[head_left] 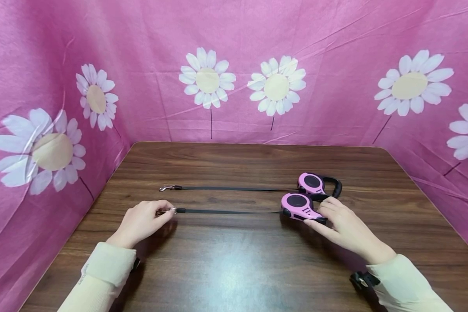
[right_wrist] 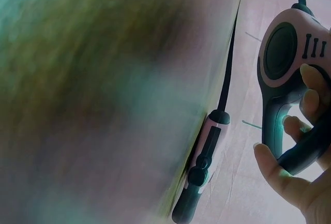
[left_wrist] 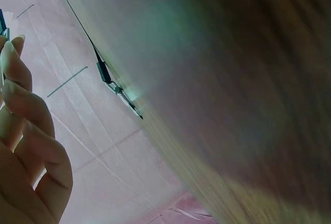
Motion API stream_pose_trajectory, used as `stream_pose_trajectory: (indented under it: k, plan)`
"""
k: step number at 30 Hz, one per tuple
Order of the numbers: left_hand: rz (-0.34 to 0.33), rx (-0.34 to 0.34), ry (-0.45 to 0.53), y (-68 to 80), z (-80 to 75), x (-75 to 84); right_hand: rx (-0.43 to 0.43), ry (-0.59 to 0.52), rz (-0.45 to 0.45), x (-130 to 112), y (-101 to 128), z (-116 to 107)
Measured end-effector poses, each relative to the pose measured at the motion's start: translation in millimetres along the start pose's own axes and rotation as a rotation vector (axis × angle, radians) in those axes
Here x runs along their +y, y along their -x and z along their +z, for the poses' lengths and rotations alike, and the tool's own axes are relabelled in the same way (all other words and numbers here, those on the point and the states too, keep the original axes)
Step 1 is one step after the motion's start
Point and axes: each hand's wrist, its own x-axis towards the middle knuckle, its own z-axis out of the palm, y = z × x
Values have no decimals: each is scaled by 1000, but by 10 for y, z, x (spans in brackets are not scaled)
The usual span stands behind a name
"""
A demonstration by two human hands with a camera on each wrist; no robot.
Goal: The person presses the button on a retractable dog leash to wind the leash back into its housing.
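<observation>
Two pink-and-black retractable leashes lie on a dark wooden table (head_left: 234, 268), each with its black strap pulled out to the left. My right hand (head_left: 323, 213) grips the handle of the near leash (head_left: 298, 206), with fingers curled round the handle (right_wrist: 289, 131) below its pink body (right_wrist: 287, 53). My left hand (head_left: 164, 212) pinches the metal clip (head_left: 171, 211) at the end of the near strap (head_left: 226, 211). The far leash (head_left: 313, 183) lies untouched just behind, and its strap ends in a free clip (head_left: 165, 188), also seen as the clip (left_wrist: 120, 93) beyond my left fingers (left_wrist: 23, 105).
Pink cloth with white daisies (head_left: 206, 80) walls in the table at the back and on both sides. The far leash (right_wrist: 206, 162) shows edge-on in the right wrist view. Bare wood lies in front of my hands.
</observation>
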Motion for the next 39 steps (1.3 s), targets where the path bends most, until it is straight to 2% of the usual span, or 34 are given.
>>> stream_pose_trajectory:
  k: [39]
  plan:
    - [21,-21,1,-31,21,171,7,-22,-69,-29,-54,58]
